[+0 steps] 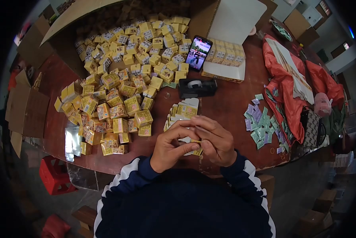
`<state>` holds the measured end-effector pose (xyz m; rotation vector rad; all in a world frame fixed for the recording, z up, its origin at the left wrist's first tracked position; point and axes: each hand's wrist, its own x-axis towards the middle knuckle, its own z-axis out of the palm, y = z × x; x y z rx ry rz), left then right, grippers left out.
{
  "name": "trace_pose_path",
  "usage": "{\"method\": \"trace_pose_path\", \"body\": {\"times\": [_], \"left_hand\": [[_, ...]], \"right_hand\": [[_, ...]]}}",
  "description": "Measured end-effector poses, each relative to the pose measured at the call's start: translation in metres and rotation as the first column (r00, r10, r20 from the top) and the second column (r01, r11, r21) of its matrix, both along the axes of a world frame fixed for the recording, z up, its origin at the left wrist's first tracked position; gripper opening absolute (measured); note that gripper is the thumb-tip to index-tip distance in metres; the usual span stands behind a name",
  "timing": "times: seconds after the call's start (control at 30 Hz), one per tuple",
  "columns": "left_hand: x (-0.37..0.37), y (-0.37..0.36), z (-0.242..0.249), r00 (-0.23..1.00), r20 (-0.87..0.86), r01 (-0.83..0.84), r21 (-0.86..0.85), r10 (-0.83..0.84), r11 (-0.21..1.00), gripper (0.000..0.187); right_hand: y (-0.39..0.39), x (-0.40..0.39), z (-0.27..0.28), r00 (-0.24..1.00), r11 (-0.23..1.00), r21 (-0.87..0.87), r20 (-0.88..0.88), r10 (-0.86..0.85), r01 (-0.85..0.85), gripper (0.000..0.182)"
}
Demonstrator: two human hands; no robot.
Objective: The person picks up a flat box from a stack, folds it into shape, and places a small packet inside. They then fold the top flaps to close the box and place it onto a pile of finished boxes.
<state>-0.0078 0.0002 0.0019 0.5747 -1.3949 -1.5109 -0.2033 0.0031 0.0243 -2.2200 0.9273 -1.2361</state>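
Note:
My left hand [172,146] and my right hand [215,141] meet near the table's front edge, fingers curled in toward each other. Between their fingertips is a small yellow piece [195,141], mostly hidden, which both hands seem to hold. Just behind and under them lies a fanned stack of flat yellow and white cartons [188,108]. To the left, small printed yellow boxes [118,111] are heaped on the table.
A large carton of yellow boxes stands behind. A phone [198,53] leans near a tape dispenser [197,87] and a white tray [235,71] of boxes. Green and purple sachets [261,127] lie right, beside red plastic bags [283,79]. Silver packets [72,143] lie left.

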Motion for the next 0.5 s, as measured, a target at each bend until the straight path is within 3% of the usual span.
{"method": "trace_pose_path", "body": {"times": [0.03,0.1,0.17,0.27,0.4,0.47,0.5], "left_hand": [[-0.002,0.0,-0.003,1.0,0.0,-0.002,-0.001,0.002,1.0,0.028],[-0.004,-0.001,-0.011,0.981,-0.187,-0.034,0.074,0.047,0.997,0.033],[-0.003,-0.004,-0.016,0.984,-0.167,-0.055,0.066,0.066,0.996,0.035],[-0.002,-0.005,-0.007,0.987,-0.148,-0.053,0.104,0.068,0.993,0.038],[-0.001,-0.001,0.003,0.994,-0.069,-0.076,0.124,0.085,0.989,0.042],[-0.001,-0.001,0.004,0.994,-0.068,-0.077,0.131,0.087,0.988,0.044],[0.0,-0.002,0.005,0.994,-0.066,-0.079,0.136,0.089,0.988,0.046]], "right_hand": [[-0.002,0.002,-0.001,1.0,0.999,-0.05,-0.005,-0.007,0.006,0.031],[-0.004,0.006,-0.004,1.0,0.995,-0.102,-0.009,-0.012,0.011,0.03],[-0.002,0.009,-0.008,0.996,0.995,-0.085,0.08,-0.039,0.045,0.029],[0.0,0.009,0.0,0.997,0.996,-0.044,0.014,-0.072,0.073,0.031],[0.0,0.005,0.002,0.997,1.0,0.017,0.077,-0.009,0.007,0.029],[0.001,0.003,0.001,0.991,0.985,0.175,0.135,-0.014,-0.01,0.027],[0.001,0.002,0.001,0.991,0.985,0.174,0.135,-0.013,-0.011,0.027]]}}
